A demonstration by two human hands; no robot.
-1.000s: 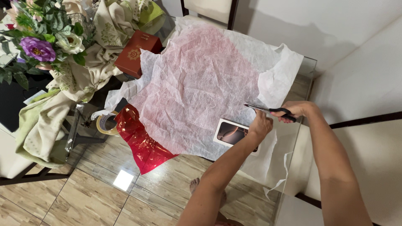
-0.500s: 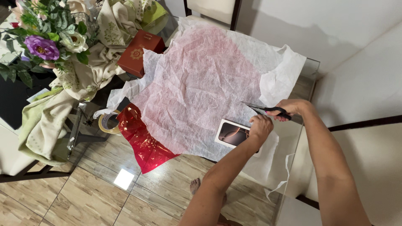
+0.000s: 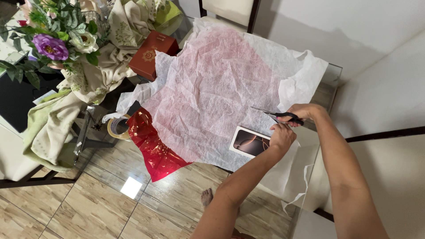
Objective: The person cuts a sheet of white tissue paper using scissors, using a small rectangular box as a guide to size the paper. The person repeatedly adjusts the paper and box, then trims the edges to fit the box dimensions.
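Nearest to the camera, a bare foot (image 3: 206,198) stands on the tiled floor (image 3: 88,208) under the glass bench (image 3: 330,84). Above it, the left hand (image 3: 282,137) is closed down on the crinkled white tissue paper (image 3: 221,88), and it presses the paper flat just beside the small box (image 3: 249,142) with a dark picture on its lid. The right hand (image 3: 305,113) is closed around the black handles of the scissors (image 3: 276,115). Their long axis lies nearly level, and the blades point left, away from the right hand, over the paper just above the left hand. A red foil sheet (image 3: 152,148) hangs over the near edge, next to a tape roll (image 3: 116,127). Farther away lie a red box (image 3: 152,55), cloth and flowers (image 3: 53,44).
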